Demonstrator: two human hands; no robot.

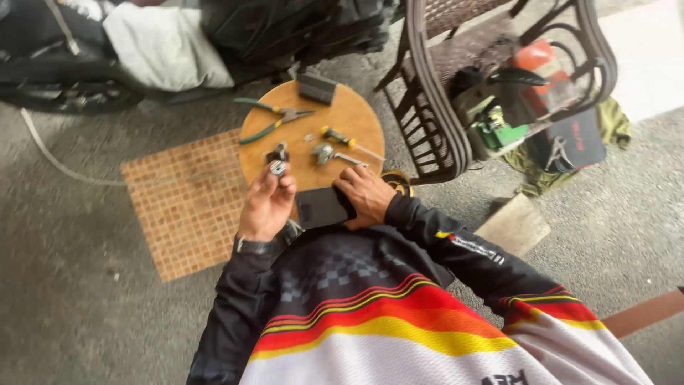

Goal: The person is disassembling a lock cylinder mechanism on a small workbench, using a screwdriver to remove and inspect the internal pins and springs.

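We see the left hand (265,207) raised over the near left edge of the round wooden bench (356,117). Its grip is clamped on a small metal part (277,167), held at the fingertips. A second small dark part (278,152) sits just beyond it; we cannot tell whether this one rests on the bench or belongs to the held part.

The right hand (367,196) lies at the near edge of the bench, its grip closed over the right end of a flat black rectangular case (322,207). The case sits between the two hands, close to the person's body, and the right fingers press on its upper face.

On the bench, far left, lies a pair of green-handled pliers (274,120), jaws pointing right. Near the centre lies a screwdriver (349,141) with a yellow and black handle, its shaft pointing right and toward us. Just near of it rests a small metal fitting (324,152). At the far edge sits a dark rectangular block (317,88).

The bench stands on a patch of orange tiled paving (185,203), with grey concrete around it. To the right stands a dark wicker chair (456,78), and a green and black power tool (499,128) is visible through its frame. At far left a motorcycle (78,64) carries a pale cloth (164,46).
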